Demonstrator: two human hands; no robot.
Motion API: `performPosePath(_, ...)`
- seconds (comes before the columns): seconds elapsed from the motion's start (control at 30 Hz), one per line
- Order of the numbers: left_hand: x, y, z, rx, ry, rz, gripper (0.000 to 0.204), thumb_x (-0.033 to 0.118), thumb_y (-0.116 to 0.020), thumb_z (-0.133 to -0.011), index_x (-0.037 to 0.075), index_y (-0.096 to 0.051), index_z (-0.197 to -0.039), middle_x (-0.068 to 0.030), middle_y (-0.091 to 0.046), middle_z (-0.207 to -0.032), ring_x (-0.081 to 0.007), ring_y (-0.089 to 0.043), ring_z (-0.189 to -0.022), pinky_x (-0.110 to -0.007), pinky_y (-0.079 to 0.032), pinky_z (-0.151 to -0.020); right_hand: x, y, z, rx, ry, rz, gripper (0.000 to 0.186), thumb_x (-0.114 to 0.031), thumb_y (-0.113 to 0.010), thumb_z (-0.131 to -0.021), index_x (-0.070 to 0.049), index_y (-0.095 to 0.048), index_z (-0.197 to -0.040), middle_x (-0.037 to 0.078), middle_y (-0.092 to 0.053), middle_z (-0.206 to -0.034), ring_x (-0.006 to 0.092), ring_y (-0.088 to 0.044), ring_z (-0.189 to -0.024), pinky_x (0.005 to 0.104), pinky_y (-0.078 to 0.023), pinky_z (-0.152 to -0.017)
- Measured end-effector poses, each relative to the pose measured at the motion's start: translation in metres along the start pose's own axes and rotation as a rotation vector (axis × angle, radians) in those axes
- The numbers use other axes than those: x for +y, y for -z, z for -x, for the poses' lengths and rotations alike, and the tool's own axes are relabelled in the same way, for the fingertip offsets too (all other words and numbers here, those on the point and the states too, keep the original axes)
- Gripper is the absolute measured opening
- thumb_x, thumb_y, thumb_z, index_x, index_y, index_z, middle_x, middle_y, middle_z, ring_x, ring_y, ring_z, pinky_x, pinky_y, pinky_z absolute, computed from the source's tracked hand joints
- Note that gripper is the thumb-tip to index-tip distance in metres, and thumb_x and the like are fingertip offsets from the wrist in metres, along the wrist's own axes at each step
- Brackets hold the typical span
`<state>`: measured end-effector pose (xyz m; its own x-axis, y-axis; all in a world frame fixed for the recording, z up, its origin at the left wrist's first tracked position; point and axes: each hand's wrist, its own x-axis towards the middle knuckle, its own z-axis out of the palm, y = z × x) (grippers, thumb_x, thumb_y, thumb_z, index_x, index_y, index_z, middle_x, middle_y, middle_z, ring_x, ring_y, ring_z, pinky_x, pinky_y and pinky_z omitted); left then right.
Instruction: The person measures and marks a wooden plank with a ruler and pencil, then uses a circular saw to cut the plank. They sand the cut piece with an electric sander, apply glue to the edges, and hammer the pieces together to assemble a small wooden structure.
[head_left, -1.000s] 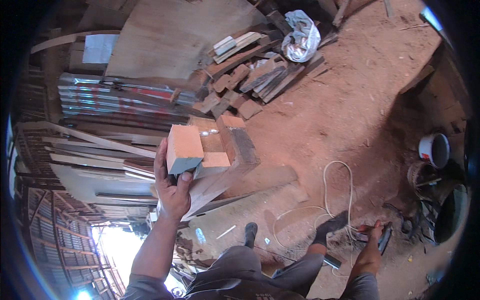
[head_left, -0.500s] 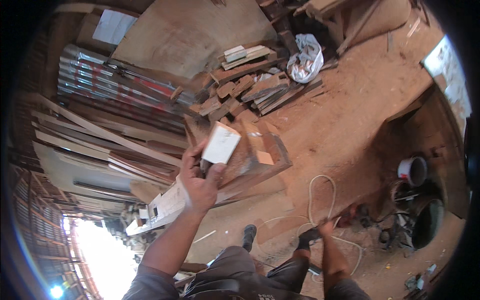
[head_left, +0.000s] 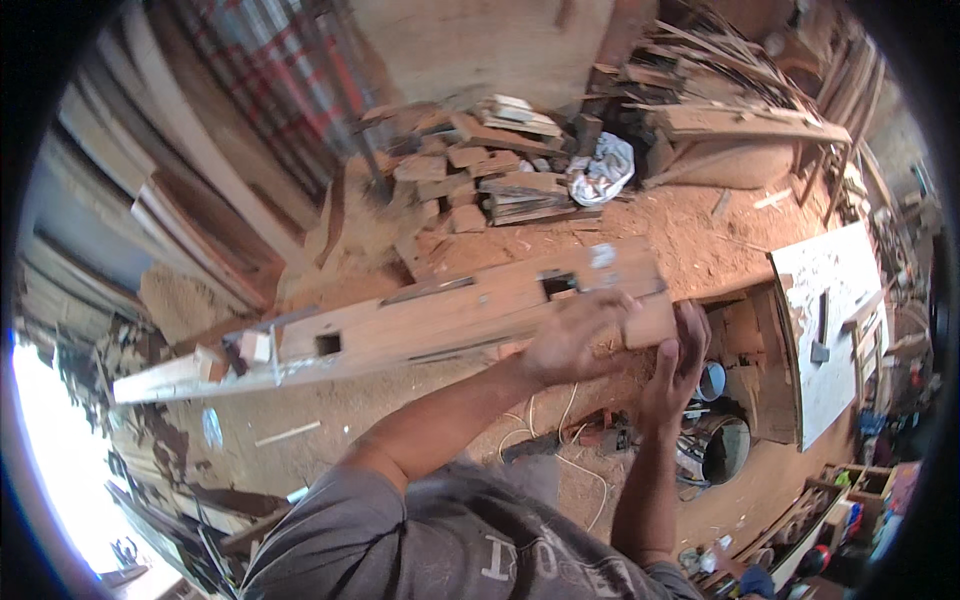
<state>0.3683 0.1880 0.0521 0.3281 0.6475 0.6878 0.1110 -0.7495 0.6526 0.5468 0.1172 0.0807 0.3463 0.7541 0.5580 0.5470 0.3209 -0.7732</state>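
A small wooden block (head_left: 650, 322) is held between my two hands at the right end of a long timber beam (head_left: 450, 312). My left hand (head_left: 575, 338) reaches across from the left, its slightly blurred fingers against the block's left side. On the block's other side, my right hand (head_left: 678, 365) has its fingers bent and its thumb at the lower edge. Square holes are cut through the beam, which runs across in front of me. Near its far left end sits another small block (head_left: 255, 347) with a pale face. Whether the held block touches the beam is unclear.
Offcuts (head_left: 465, 165) and a white plastic bag (head_left: 601, 170) lie on the sawdust floor beyond. Long boards (head_left: 190, 150) lean at left. A white-topped table (head_left: 815, 380) carries a dark hammer-like tool (head_left: 821, 330). Below my right hand are a round drum (head_left: 727, 450) and cable loops (head_left: 590, 470).
The block has moved right with my left hand. My right hand has risen from low down to meet it. My view has turned, so the beam now lies more across the picture.
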Motion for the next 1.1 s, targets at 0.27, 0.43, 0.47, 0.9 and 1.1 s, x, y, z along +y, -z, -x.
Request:
performPosePath(0.27,0.046,0.189,0.117,0.005,0.097,-0.115,0.070,0.016,-0.094,-0.071,0.013,-0.070,-0.137,-0.0139,-0.067,-0.135,-0.0310,-0.070,-0.120,-0.042,-0.061,-0.099,-0.108,-0.110,0.028,-0.779,-0.753,-0.305,0.049,-0.036,-0.043,-0.117,0.002,-0.066,-0.140,0.013,-0.073,-0.128,0.0217,-0.066,-0.120,0.0351,-0.048,-0.110)
performPosePath(0.43,0.052,0.303,0.173,-0.055,0.130,-0.375,0.077,0.016,-0.095,-0.071,0.013,-0.065,-0.142,-0.0154,-0.067,-0.138,-0.0310,-0.072,-0.119,-0.041,-0.062,-0.100,-0.122,-0.196,0.063,-1.217,-0.488,-0.442,0.048,-0.029,-0.068,-0.107,0.000,-0.061,-0.144,0.011,-0.071,-0.131,0.0193,-0.066,-0.118,0.0330,-0.055,-0.100)
performPosePath(0.47,0.054,0.324,0.179,-0.046,0.166,-0.425,0.080,0.015,-0.094,-0.072,0.012,-0.062,-0.145,-0.0161,-0.067,-0.137,-0.0319,-0.072,-0.119,-0.041,-0.061,-0.101,-0.133,-0.223,0.068,-1.259,-0.377,-0.318,0.051,-0.028,-0.074,-0.103,0.000,-0.061,-0.144,0.012,-0.070,-0.131,0.0197,-0.067,-0.117,0.0329,-0.056,-0.099)
performPosePath(0.9,0.011,0.407,0.245,-0.120,0.783,-0.481,0.077,0.016,-0.080,-0.081,0.011,-0.054,-0.152,-0.0198,-0.066,-0.143,-0.0389,-0.064,-0.129,-0.047,-0.051,-0.111,-0.169,-0.325,0.121,-1.228,0.143,0.097,0.071,-0.037,-0.083,-0.092,-0.019,-0.053,-0.154,0.017,-0.073,-0.130,0.0343,-0.072,-0.116,0.0448,-0.056,-0.098)
performPosePath(1.1,0.012,0.393,0.243,-0.010,0.717,-0.444,0.070,0.024,-0.084,-0.084,0.011,-0.058,-0.148,-0.0222,-0.068,-0.135,-0.0437,-0.065,-0.124,-0.050,-0.053,-0.106,-0.164,-0.325,0.115,-1.247,0.156,0.046,0.058,-0.022,-0.080,-0.096,-0.012,-0.055,-0.148,0.016,-0.072,-0.129,0.0303,-0.071,-0.119,0.0408,-0.055,-0.102)
